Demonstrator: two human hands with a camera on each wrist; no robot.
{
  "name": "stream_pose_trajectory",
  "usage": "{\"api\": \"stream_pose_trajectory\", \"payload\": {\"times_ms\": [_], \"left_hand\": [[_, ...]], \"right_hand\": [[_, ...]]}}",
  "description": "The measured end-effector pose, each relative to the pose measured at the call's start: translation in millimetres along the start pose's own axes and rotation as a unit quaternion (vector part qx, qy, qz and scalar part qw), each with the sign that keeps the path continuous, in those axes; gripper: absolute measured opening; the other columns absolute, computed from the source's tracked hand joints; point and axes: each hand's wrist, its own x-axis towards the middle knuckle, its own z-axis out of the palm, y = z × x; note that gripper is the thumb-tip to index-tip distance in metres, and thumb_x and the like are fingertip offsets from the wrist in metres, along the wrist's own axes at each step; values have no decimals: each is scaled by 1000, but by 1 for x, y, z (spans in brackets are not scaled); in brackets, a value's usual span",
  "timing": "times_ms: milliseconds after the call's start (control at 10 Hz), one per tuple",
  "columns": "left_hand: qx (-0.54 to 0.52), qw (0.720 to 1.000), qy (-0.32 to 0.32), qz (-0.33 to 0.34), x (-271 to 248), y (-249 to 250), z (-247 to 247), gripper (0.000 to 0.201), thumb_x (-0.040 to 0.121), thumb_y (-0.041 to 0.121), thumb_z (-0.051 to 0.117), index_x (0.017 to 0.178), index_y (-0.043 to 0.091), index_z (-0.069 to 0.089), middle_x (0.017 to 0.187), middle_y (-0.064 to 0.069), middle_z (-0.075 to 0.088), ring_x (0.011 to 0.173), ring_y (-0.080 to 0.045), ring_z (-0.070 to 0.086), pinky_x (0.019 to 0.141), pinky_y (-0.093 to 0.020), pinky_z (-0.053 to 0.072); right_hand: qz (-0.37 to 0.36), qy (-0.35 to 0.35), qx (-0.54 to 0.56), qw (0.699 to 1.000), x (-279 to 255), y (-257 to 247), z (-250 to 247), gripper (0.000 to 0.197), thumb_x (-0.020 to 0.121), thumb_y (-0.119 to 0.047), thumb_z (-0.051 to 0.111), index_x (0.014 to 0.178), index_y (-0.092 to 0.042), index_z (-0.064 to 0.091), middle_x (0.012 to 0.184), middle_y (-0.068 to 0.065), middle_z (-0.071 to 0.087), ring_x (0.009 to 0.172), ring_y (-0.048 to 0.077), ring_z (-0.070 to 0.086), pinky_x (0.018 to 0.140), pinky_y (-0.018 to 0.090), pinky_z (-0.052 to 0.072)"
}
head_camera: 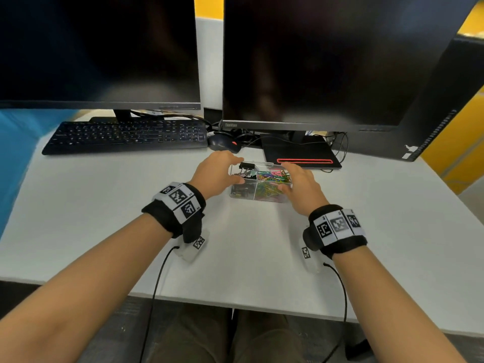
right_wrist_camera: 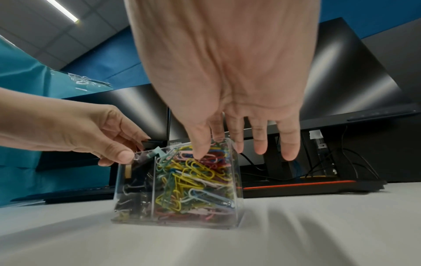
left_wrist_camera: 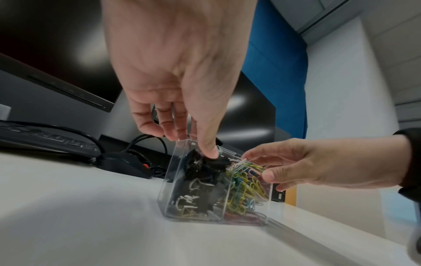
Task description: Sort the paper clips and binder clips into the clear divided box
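Note:
The clear divided box (head_camera: 230, 193) stands on the white desk (head_camera: 104, 218) before the right monitor. Coloured paper clips (head_camera: 269, 191) fill its right side, black binder clips (left_wrist_camera: 198, 171) its left side. My left hand (head_camera: 237, 169) grips the box's left end, thumb on the binder clips (right_wrist_camera: 134, 190) and fingers behind the far wall. One black binder clip (head_camera: 247, 165) sits at the top by those fingertips. My right hand (head_camera: 284, 176) holds the right end, its thumb on the paper clips (right_wrist_camera: 196, 180) and its fingers over the far right wall.
Just beyond the box lie a black mouse (head_camera: 224, 142) and a monitor base with a red strip (head_camera: 301, 155). A black keyboard (head_camera: 125, 136) is at the back left under two dark monitors. A computer tower (head_camera: 440, 106) stands at the right.

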Motion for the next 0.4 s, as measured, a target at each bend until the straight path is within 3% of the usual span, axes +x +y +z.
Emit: {"api": "stream_pose_trajectory", "payload": {"times_ms": [200,300,400], "left_hand": [[-27,1000,2,0,1,-5,3,57,80,35,73,133,22,55,124,0,60,109,-24,55,86,-33,44],[-19,1000,-6,0,3,-3,-4,61,80,36,73,135,23,51,130,0,56,117,-22,50,94,-36,44],[-36,999,-9,5,1,-10,-6,75,76,41,75,141,22,42,139,3,45,126,-19,41,105,-39,39]], "right_hand": [[8,6,-5,1000,-3,0,4,52,94,-21,54,141,-20,32,137,8,47,122,31,46,99,53,42],[21,-10,2,1000,2,0,1,56,93,-25,55,143,-22,30,140,7,43,127,30,41,100,53,41],[24,9,79,997,2,13,-3,71,90,-35,59,148,-28,18,156,2,21,144,24,20,113,50,30]]}}
